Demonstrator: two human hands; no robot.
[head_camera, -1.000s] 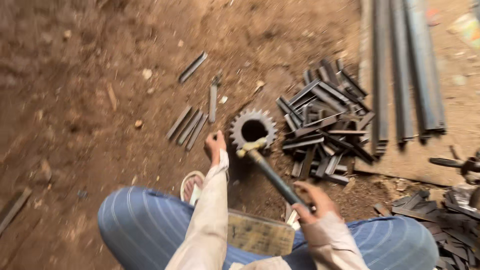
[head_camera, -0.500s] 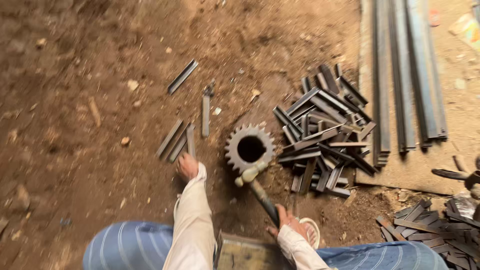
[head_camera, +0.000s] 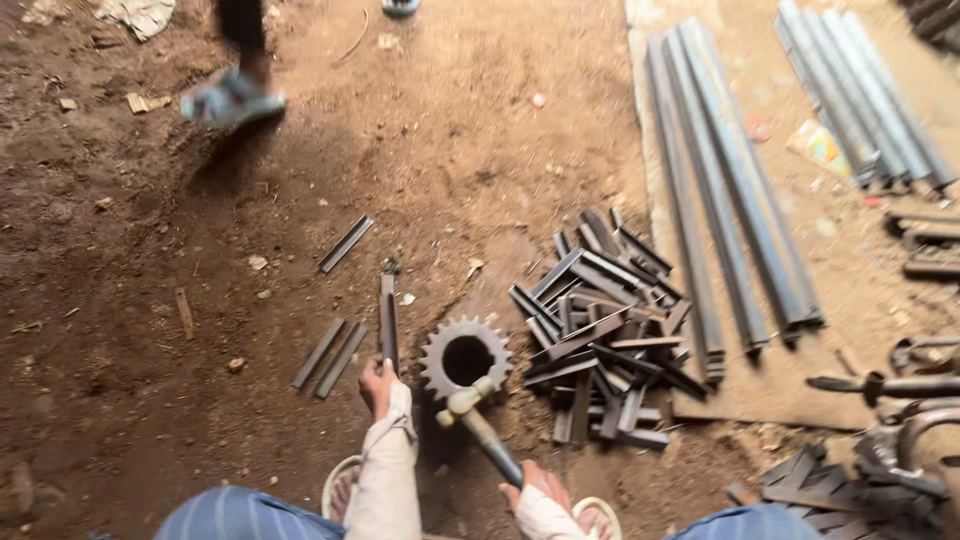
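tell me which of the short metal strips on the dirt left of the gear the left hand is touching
The upright strip right beside the gear: the left hand grips its near end. The pair further left and the lone slanted strip lie untouched.

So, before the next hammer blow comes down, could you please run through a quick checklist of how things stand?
1. Right hand grips the hammer handle: ok.
2. Hammer head sits at the rim of the toothed gear, over the ground: ok.
3. Left hand holds the near end of the flat metal strip: ok.
4. Strip placed on the gear: not ok, it lies beside it on the dirt.
5. Fingers away from the hammer head: ok.
6. Passer-by's foot is far from the work: ok.
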